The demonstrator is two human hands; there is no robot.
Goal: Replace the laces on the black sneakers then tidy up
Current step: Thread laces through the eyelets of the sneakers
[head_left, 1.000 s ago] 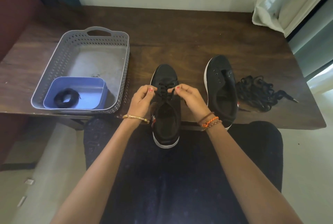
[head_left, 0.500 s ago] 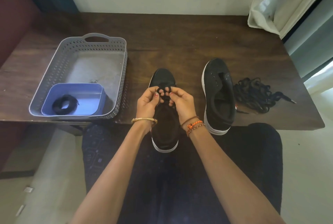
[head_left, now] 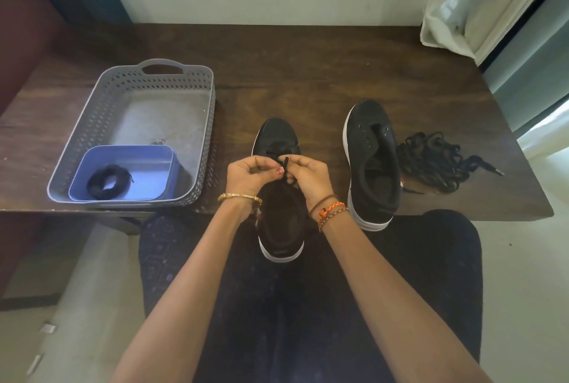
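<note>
Right hand point(head_left: 309, 174) pinching black lace end point(head_left: 285, 164) over near sneaker point(head_left: 278, 197) at table edge, left hand point(head_left: 248, 174) fingers curled beside it, apparently on the lace, unlaced sneaker point(head_left: 374, 164) right, loose laces point(head_left: 431, 161) beyond, grey basket point(head_left: 101, 124) holding blue tray point(head_left: 123, 154) with coiled lace point(head_left: 104, 182)

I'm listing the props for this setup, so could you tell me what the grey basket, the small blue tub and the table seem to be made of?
Grey basket: looks like moulded plastic, matt, with perforated walls and a cut-out handle.
Small blue tub: probably plastic too, smooth with a slight sheen and rounded corners.
Table: dark brown wood or wood veneer, judging by the visible grain; I cannot tell which.
</note>
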